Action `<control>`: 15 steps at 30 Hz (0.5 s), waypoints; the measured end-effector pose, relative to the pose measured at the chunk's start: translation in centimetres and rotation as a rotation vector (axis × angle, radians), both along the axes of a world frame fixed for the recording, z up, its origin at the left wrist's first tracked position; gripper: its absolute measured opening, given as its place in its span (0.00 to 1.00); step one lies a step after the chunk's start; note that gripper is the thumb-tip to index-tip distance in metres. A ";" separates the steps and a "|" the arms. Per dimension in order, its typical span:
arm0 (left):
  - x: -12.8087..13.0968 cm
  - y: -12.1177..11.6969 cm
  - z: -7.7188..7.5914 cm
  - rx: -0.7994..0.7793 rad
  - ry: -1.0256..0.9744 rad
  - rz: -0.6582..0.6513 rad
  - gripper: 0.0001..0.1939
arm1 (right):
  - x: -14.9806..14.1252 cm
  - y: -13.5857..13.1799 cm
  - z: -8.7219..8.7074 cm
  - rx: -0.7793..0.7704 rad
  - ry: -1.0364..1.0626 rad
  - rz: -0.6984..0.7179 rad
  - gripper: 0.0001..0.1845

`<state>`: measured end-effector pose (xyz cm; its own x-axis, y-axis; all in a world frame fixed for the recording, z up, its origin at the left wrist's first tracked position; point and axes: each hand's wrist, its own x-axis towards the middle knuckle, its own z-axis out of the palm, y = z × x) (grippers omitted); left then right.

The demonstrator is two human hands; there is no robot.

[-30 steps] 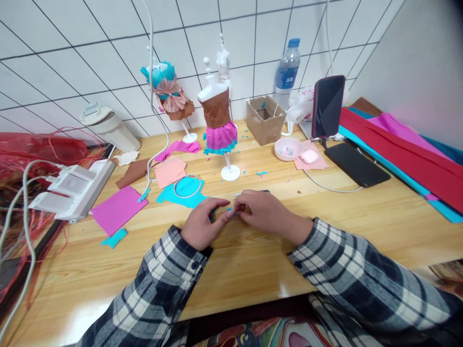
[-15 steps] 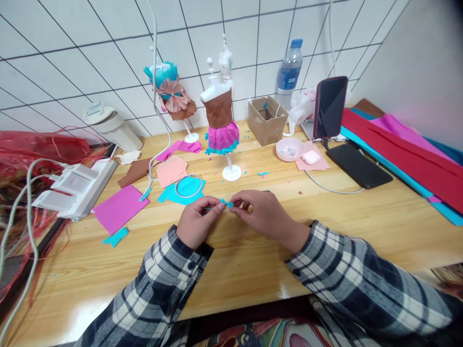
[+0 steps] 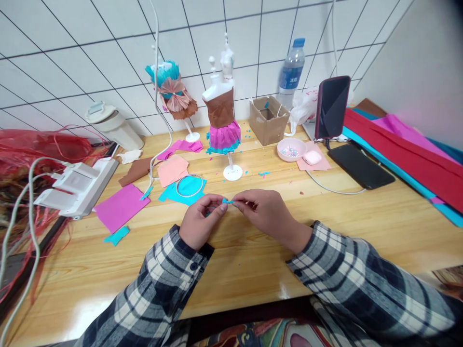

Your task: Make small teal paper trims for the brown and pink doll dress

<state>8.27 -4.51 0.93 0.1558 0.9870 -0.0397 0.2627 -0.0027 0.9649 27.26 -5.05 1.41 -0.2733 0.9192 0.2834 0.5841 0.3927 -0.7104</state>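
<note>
Between my hands is a small strip of turquoise crepe paper [image 3: 227, 201], pinched at both ends. My left hand [image 3: 201, 219] grips one end between thumb and fingers, and more turquoise paper shows inside its curl. At the other end, my right hand [image 3: 267, 214] pinches with thumb and forefinger. Just beyond them stands a small white dress form [image 3: 221, 108] with a brown top and a magenta skirt edged in turquoise. A silver ring [image 3: 190, 195] lies on a turquoise paper sheet [image 3: 184, 189], near my left hand.
Magenta paper [image 3: 121, 208] and a peach sheet [image 3: 172, 171] lie left, near a power strip [image 3: 96, 190]. A second dressed form [image 3: 177, 94] stands behind. Rightward are a cardboard box [image 3: 268, 123], a pink bead dish [image 3: 290, 153], an upright phone [image 3: 332, 108] and a flat black phone [image 3: 361, 166].
The turquoise strip has gone from a bunched, bow-like shape to a thinner, flatter one between my fingers. My hands stay almost in place; the whole view has shifted slightly.
</note>
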 end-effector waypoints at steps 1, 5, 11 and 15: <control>-0.1 0.0 0.1 0.034 0.024 -0.018 0.18 | 0.1 0.0 0.0 0.016 -0.028 0.012 0.11; -0.2 0.1 0.8 0.201 0.241 -0.110 0.15 | 0.4 0.1 0.0 0.055 -0.143 0.094 0.13; 0.1 0.2 1.4 0.260 0.365 -0.244 0.09 | 0.6 0.0 -0.2 0.073 -0.253 0.142 0.16; 0.2 0.1 1.6 0.264 0.361 -0.275 0.08 | 0.7 0.1 -0.1 0.075 -0.261 0.167 0.16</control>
<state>8.44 -4.44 2.50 0.4330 0.8952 0.1055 0.5339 -0.3490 0.7701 27.94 -4.96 1.35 -0.4911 0.8348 0.2491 0.6658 0.5440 -0.5106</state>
